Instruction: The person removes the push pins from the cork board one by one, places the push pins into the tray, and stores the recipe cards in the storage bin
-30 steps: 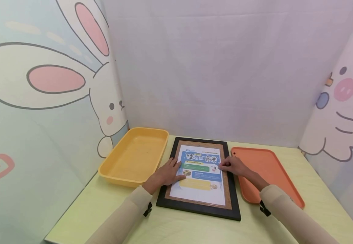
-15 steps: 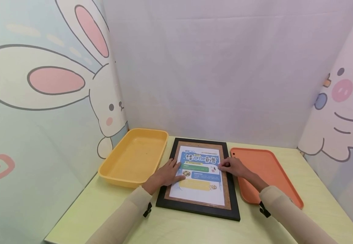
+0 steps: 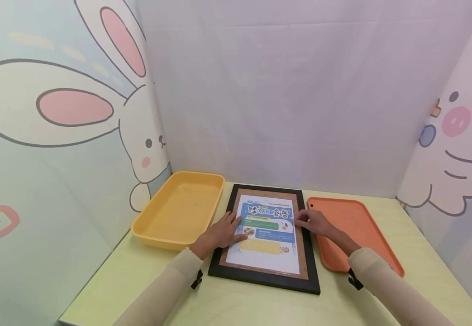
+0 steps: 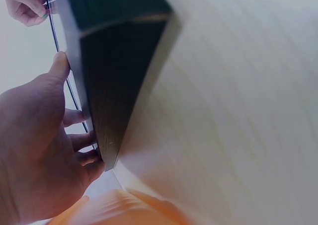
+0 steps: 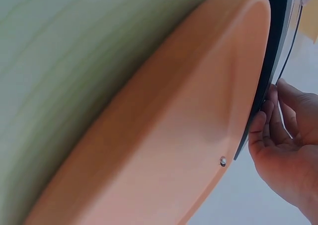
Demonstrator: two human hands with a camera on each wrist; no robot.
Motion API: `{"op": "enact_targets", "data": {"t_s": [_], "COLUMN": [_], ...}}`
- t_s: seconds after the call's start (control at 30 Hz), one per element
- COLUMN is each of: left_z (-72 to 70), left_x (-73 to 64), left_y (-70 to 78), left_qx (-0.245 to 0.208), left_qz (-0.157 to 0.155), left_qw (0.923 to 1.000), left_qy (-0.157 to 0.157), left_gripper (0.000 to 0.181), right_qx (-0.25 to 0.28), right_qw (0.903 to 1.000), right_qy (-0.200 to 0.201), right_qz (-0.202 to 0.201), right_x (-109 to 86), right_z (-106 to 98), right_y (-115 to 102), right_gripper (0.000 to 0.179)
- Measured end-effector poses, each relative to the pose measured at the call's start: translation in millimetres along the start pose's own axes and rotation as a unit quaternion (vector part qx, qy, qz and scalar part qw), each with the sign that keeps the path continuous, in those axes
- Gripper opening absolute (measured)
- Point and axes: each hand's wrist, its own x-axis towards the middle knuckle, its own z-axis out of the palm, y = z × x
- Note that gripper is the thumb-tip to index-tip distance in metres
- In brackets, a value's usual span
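Observation:
A printed sheet of paper (image 3: 266,258) lies on a brown cork-like board (image 3: 236,271) with a black frame (image 3: 260,281). My left hand (image 3: 219,232) rests on the paper's left side, fingers and thumb spread. In the left wrist view this left hand (image 4: 39,140) reaches over the frame's side. At the paper's right edge, my right hand (image 3: 315,222) has thumb and index finger close together. The left wrist view shows a tiny green thing (image 4: 44,16) at the fingertips there; its kind is too small to tell. The right hand (image 5: 293,130) hides the contact.
A deep yellow tray (image 3: 178,213) stands left of the frame. On the right, under the right forearm, lies a flat orange tray (image 3: 354,222), close beside the frame. A white cloth backdrop (image 3: 276,99) and printed side panels border the pale table (image 3: 105,276).
The right hand's fingertips have shifted very slightly to the right and loosened a little. The left hand, paper and frame stay in place; the view drifts slightly.

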Motion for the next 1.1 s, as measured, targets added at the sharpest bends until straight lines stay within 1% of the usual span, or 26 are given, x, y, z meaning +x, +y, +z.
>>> {"op": "enact_targets", "data": {"t_s": [0.17, 0.33, 0.47, 0.6, 0.83, 1.03, 1.1], "left_z": [-0.4, -1.3, -1.9, -2.1, -1.8, -1.6, -1.4], "left_x": [0.2, 0.5, 0.7, 0.3, -3.1, -3.1, -2.7], "left_y": [0.6, 1.2, 1.8, 2.1, 2.2, 1.6, 1.4], "left_qx": [-0.002, 0.000, -0.001, 0.001, 0.002, 0.004, 0.006], "left_qz": [0.003, 0.006, 0.007, 0.007, 0.005, 0.004, 0.005], "left_qw": [1.0000, 1.0000, 1.0000, 1.0000, 1.0000, 1.0000, 1.0000], "left_qy": [0.002, 0.002, 0.004, 0.004, 0.001, 0.005, 0.006], "left_gripper": [0.085, 0.085, 0.085, 0.085, 0.085, 0.085, 0.085], "right_qx": [-0.001, 0.004, -0.002, -0.003, 0.000, -0.007, -0.009], "right_qw": [1.0000, 0.9998, 0.9994, 0.9990, 0.9988, 0.9974, 0.9972], "right_qy": [0.007, 0.007, 0.013, 0.021, 0.027, 0.043, 0.048], "right_qz": [0.003, 0.016, 0.031, 0.039, 0.040, 0.058, 0.057], "right_x": [-1.1, -1.5, -1.4, -2.2, -7.4, -9.8, -10.8], "right_z": [-2.7, -4.2, -6.8, -10.2, -13.0, -17.4, -18.9], "right_y": [-3.1, -2.7, 0.8, 4.2, 5.2, 7.0, 7.9], "right_gripper": [0.005, 0.008, 0.009, 0.008, 0.006, 0.004, 0.004]}}
